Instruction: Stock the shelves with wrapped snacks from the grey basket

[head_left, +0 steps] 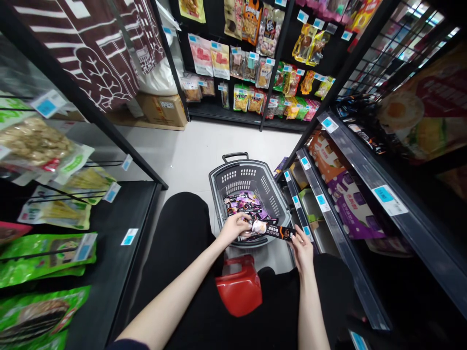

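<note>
A grey plastic shopping basket (277, 201) stands on the floor in front of me, with several small snack packets (243, 203) piled inside. My left hand (236, 226) and my right hand (301, 248) together hold one long black snack packet (273, 229) over the basket's near rim. The left hand's fingers are curled round its left end. The right hand pinches its right end. I am sitting low, my dark-trousered legs on either side of a red stool (239, 288).
Black shelves line both sides of the narrow aisle. Green and clear snack bags (44, 253) hang at the left. Boxed goods (350, 204) fill the lower right shelves. More packets (251, 97) hang on the far wall, with a cardboard box (162, 109) on the floor.
</note>
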### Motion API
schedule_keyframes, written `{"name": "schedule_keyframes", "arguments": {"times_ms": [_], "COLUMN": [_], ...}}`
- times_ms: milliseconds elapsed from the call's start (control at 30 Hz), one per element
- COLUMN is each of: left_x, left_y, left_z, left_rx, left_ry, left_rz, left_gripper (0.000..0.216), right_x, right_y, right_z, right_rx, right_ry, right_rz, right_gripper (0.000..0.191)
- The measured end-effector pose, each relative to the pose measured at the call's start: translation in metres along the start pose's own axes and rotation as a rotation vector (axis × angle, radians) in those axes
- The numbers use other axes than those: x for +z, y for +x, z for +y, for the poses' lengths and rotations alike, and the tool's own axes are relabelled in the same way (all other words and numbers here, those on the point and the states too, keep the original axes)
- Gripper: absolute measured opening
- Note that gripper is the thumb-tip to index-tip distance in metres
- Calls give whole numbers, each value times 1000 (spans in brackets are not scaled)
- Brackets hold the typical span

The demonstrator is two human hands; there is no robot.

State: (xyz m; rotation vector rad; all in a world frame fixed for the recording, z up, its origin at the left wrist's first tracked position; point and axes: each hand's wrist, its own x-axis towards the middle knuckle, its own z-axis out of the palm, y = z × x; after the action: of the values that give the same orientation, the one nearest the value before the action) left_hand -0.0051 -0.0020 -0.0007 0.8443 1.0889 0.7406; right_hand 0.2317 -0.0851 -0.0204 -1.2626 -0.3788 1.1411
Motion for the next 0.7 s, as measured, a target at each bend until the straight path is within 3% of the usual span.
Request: {"name": "schedule_keyframes", "arguments": {"times_ms": [67, 233, 500, 700], "left_x": [1, 2, -4, -9], "left_y": [2, 7, 11, 14], "left_z": [-2, -7, -7, -2], "left_rx": [3, -29, 42, 75], "left_ry": [-10, 17, 51, 271], "left_rz": [4, 17, 97, 117], "left_gripper": [48, 33, 33, 27], "right_x": [1, -3, 1, 0], "right_y": [2, 9, 11, 10], "right_z": [3, 9, 13, 11], "right_rx": [0, -15, -65, -99], "right_ry": [-25, -70, -152, -294], "right_rz": [53, 174, 157, 106], "right_gripper": [58, 46, 44, 42]}}
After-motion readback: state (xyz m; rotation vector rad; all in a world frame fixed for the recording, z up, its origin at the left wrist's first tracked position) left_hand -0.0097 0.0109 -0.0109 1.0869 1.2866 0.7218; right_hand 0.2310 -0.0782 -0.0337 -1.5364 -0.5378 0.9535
